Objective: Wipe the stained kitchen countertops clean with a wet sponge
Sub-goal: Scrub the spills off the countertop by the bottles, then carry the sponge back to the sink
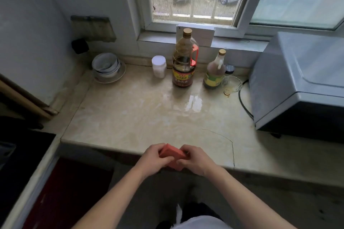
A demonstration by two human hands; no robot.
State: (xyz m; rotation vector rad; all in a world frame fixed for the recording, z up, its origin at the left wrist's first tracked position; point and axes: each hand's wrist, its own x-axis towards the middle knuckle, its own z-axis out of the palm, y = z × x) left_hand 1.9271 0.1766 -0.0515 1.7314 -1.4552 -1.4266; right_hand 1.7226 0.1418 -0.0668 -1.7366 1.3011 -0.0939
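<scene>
Head view: left hand [155,156] and right hand [195,160] both clasp the sponge [172,153] at the countertop [130,117] edge; wiping looks not yet begun—next, press it onto the marble.

The surface [130,117] lies open across its middle and front, hemmed by stacked bowls [106,67] back-left, bottles [183,61] along the windowsill, and a microwave [297,83] right.
</scene>
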